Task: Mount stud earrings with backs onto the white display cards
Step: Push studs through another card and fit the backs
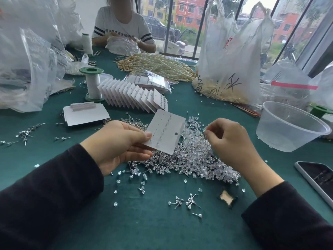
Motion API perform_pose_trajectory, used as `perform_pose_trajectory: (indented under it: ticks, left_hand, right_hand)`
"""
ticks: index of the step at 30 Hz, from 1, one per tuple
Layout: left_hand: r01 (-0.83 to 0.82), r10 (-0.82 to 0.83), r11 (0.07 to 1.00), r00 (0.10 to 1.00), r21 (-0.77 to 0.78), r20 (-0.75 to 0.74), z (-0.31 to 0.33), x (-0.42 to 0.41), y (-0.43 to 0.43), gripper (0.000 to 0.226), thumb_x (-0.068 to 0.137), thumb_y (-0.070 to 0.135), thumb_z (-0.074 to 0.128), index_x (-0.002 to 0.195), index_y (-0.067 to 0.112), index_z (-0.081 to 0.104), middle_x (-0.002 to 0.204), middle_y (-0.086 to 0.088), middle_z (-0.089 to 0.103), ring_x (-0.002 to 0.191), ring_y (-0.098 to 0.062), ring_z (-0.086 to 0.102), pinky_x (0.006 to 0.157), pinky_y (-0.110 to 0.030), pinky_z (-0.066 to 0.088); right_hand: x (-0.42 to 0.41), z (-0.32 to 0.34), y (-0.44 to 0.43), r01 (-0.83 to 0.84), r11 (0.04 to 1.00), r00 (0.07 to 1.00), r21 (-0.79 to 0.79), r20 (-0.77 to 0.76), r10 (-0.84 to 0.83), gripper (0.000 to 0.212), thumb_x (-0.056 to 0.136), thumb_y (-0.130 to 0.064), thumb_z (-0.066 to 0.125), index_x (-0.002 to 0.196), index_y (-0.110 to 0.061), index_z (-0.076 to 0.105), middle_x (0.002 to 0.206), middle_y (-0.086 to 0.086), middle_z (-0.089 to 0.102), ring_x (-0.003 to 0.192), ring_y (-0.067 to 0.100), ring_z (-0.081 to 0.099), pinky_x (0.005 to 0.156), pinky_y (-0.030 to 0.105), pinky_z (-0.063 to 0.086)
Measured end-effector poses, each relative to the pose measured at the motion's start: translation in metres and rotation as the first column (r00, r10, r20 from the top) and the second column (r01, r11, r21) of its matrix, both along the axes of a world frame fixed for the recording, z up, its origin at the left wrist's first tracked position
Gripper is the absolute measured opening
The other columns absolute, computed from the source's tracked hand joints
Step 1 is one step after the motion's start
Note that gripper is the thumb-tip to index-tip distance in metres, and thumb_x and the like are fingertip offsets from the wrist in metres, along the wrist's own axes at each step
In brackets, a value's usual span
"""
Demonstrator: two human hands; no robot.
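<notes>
My left hand (119, 141) pinches a white display card (168, 132) by its lower left corner, back side up, with several stud posts poking through it. My right hand (228, 139) hovers to the right of the card, thumb and forefinger pinched together on something tiny that I cannot make out. Beneath both hands lies a heap of stud earrings and clear backs (189, 159) on the green table (144, 222). A fanned row of filled cards (133, 95) stands behind, and a stack of blank cards (86, 114) lies at the left.
A clear plastic tub (290, 127) sits at the right, a phone (317, 179) near the right edge. A thread spool (92, 83), plastic bags (230, 60) and pearl strands (158, 65) crowd the back. A person (122, 26) works across the table. Loose studs (187, 202) lie close to me.
</notes>
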State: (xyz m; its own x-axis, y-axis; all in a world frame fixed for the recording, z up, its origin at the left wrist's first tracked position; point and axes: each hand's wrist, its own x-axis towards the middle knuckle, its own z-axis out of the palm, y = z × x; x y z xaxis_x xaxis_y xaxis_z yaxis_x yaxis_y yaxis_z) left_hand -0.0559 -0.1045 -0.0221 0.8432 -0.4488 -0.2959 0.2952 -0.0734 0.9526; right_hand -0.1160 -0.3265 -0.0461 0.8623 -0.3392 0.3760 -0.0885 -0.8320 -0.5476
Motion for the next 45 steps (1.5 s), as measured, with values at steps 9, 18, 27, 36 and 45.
perform_pose_trajectory:
  ticks: [9, 18, 27, 36, 45]
  left_hand:
    - [0.018, -0.02, 0.999, 0.998, 0.033, 0.052, -0.008, -0.008, -0.01, 0.01, 0.083, -0.001, 0.06, 0.077, -0.01, 0.057, 0.047, -0.013, 0.062, 0.039, -0.018, 0.06, 0.037, -0.019, 0.048]
    - [0.04, -0.042, 0.999, 0.992, 0.019, 0.116, -0.012, -0.013, -0.015, 0.021, 0.085, 0.0, 0.057, 0.064, -0.004, 0.059, 0.046, -0.011, 0.061, 0.038, -0.015, 0.058, 0.037, -0.017, 0.047]
    - [0.052, -0.051, 0.999, 0.988, 0.002, 0.149, -0.014, -0.014, -0.016, 0.025, 0.086, -0.001, 0.056, 0.06, -0.003, 0.057, 0.043, -0.009, 0.06, 0.037, -0.013, 0.058, 0.036, -0.017, 0.047]
    - [0.069, -0.067, 0.998, 0.971, 0.0, 0.231, -0.017, -0.015, -0.014, 0.027, 0.086, 0.0, 0.056, 0.059, 0.0, 0.058, 0.044, -0.008, 0.06, 0.039, -0.014, 0.059, 0.038, -0.017, 0.047]
    - [0.124, -0.12, 0.992, 0.952, 0.002, 0.28, -0.017, -0.013, -0.012, 0.028, 0.089, 0.001, 0.051, 0.063, -0.001, 0.062, 0.051, -0.012, 0.061, 0.041, -0.015, 0.059, 0.04, -0.019, 0.049]
  right_hand:
    - [-0.014, 0.008, 0.055, -0.288, 0.957, 0.883, 0.042, 0.398, 0.248, 0.004, 0.08, -0.006, 0.068, 0.081, -0.01, 0.068, 0.076, -0.001, 0.065, 0.069, 0.008, 0.058, 0.065, 0.018, 0.048]
    - [-0.008, -0.009, 0.073, -0.326, 0.941, 0.896, 0.085, 0.345, 0.279, 0.009, 0.078, 0.0, 0.068, 0.074, -0.008, 0.067, 0.076, 0.002, 0.062, 0.07, 0.008, 0.056, 0.067, 0.018, 0.045]
    - [-0.007, -0.01, 0.074, -0.333, 0.92, 0.912, 0.207, 0.317, 0.258, 0.014, 0.078, 0.002, 0.068, 0.073, -0.012, 0.067, 0.074, 0.0, 0.061, 0.07, 0.012, 0.058, 0.067, 0.027, 0.049]
    - [-0.011, -0.013, 0.077, -0.343, 0.907, 0.907, 0.244, 0.338, 0.252, 0.015, 0.077, 0.002, 0.068, 0.073, -0.013, 0.068, 0.075, -0.003, 0.06, 0.073, 0.012, 0.059, 0.068, 0.028, 0.051]
    - [-0.012, -0.013, 0.079, -0.355, 0.908, 0.906, 0.222, 0.322, 0.276, 0.012, 0.077, 0.001, 0.069, 0.073, -0.01, 0.068, 0.076, -0.002, 0.06, 0.073, 0.013, 0.06, 0.067, 0.027, 0.051]
